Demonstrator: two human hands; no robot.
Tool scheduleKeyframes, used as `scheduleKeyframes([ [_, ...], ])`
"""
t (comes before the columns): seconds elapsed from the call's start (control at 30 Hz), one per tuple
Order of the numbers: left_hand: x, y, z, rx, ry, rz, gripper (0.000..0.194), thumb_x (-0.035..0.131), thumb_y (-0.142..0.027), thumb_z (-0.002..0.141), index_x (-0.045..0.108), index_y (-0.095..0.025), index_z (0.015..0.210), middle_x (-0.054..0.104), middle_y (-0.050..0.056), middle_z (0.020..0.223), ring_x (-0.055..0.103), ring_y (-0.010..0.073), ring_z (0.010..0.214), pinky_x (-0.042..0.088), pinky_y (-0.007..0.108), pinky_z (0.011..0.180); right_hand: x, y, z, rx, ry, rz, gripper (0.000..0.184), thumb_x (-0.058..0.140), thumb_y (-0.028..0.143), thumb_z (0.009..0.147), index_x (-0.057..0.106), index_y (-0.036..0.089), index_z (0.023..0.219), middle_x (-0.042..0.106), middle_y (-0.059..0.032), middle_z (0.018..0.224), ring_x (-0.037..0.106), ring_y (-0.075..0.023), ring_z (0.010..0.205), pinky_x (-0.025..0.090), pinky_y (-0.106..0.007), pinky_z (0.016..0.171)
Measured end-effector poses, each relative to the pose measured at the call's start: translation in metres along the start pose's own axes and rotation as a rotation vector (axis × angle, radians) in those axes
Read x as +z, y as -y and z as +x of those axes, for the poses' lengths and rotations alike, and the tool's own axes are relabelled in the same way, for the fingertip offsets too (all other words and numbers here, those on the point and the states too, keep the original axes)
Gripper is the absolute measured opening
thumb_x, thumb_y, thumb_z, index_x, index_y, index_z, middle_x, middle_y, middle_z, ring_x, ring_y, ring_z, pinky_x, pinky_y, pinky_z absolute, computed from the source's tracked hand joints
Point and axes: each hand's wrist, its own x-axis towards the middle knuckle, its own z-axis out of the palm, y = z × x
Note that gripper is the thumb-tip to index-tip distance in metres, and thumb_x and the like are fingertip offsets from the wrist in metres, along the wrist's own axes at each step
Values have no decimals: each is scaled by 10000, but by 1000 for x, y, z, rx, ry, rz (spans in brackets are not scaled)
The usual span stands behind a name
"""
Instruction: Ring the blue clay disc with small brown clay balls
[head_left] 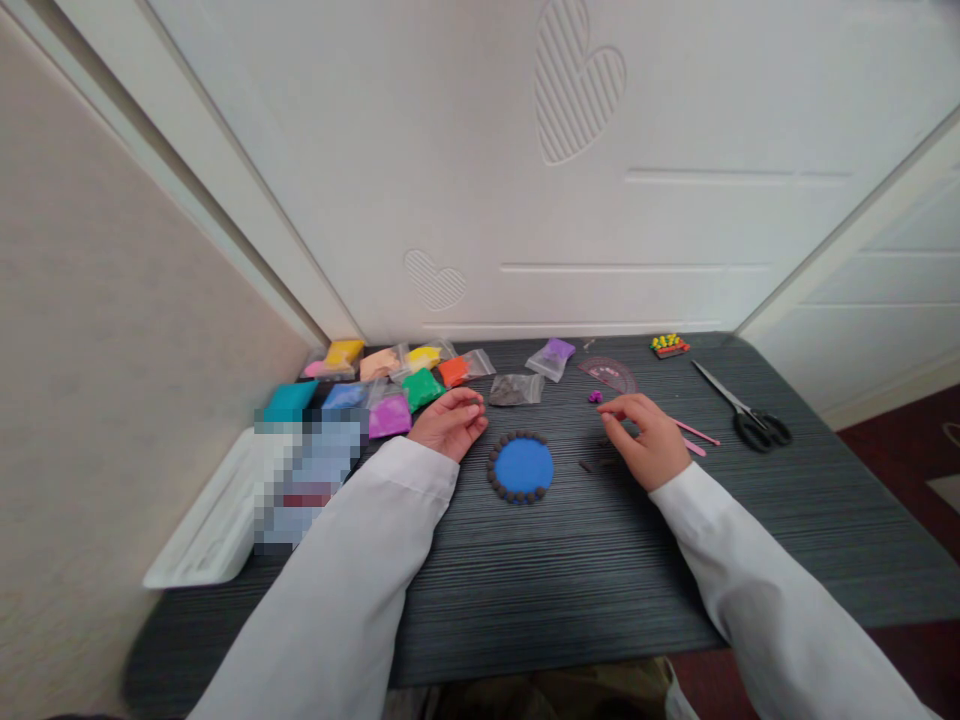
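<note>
Lying between the hands (452,424) (646,440), nearer the left, a blue disc (524,468).

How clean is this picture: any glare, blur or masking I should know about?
Head view: soft, even light, no harsh glare on the dark tabletop; head view: a pixelated patch covers an edge of the white tray; head view: fine detail is soft, so whether the left hand holds anything is unclear.

Flat blue disc (527,468), small dark balls (503,492) along its left edge
</note>
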Motion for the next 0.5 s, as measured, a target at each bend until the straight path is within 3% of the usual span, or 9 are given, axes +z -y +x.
scheduleKeyframes([
  [0.13, 0, 1, 0, 4, 20, -23, 175, 664, -26, 541, 614, -142, 663, 595, -8, 638, 562, 77, 617, 473, 186, 576, 0, -1, 0, 0, 1, -8, 152, 481, 248, 760, 602, 203, 840, 588, -43, 823, 548, -162, 782, 442, -334, 746],
  [0.3, 1, 0, -1, -31, -5, -41, 159, 630, -160, 655, 628, -96, 801, 599, 22, 607, 569, 82, 588, 498, 202, 583, 1, -1, 0, 0, 4, -7, 154, 480, 244, 764, 601, 202, 847, 587, -43, 825, 545, -162, 800, 437, -333, 758],
  [0.5, 4, -2, -3, -34, -46, -41, 202, 582, -46, 662, 642, -97, 847, 662, 65, 762, 607, 104, 662, 513, 211, 636, 0, -1, -1, -7, -1, -4, 149, 482, 243, 765, 601, 196, 840, 585, -44, 820, 543, -160, 805, 433, -329, 763],
])
